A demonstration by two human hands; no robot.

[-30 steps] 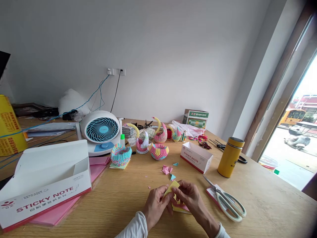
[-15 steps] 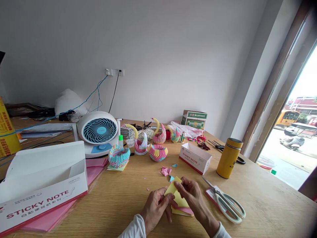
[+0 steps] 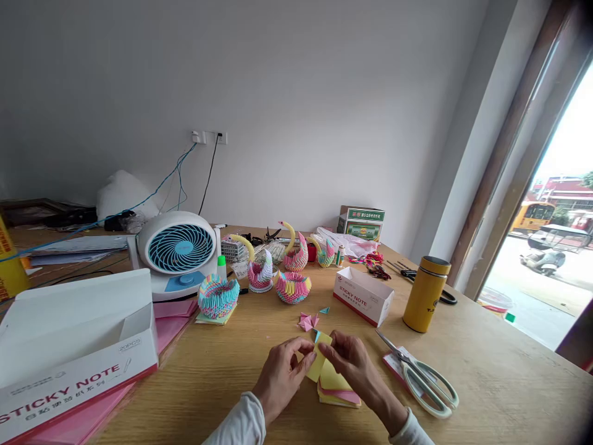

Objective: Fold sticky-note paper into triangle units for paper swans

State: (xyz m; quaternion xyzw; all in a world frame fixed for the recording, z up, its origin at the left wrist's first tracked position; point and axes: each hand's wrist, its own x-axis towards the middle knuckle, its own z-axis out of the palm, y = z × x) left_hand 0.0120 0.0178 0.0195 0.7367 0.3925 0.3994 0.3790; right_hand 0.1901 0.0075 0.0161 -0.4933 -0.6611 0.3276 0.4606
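Observation:
Between my two hands is a narrow yellow sticky note (image 3: pixel 319 366), apparently folded. My left hand (image 3: pixel 283 372) pinches its left edge with thumb and fingers. On the other edge, the thumb and fingers of my right hand (image 3: pixel 351 360) close near its top. Just below lies a stack of yellow and pink sticky notes (image 3: pixel 340 392), partly under my right hand. Beyond my fingertips sit folded pink paper pieces (image 3: pixel 307 321) and a small blue folded piece (image 3: pixel 325 310). Scissors (image 3: pixel 424 380) rest to the right of my right hand.
A yellow bottle (image 3: pixel 427 295) stands at the right, near a small sticky note box (image 3: pixel 362 296). Paper swans (image 3: pixel 294 252) and a round paper basket (image 3: pixel 293 288) stand farther back. At left are a fan (image 3: pixel 178 253) and a large open sticky note box (image 3: pixel 78 355).
The yellow note has turned more upright between my hands. My left fingers have shifted up along its edge, and more of the stack shows below. The view has shifted slightly.

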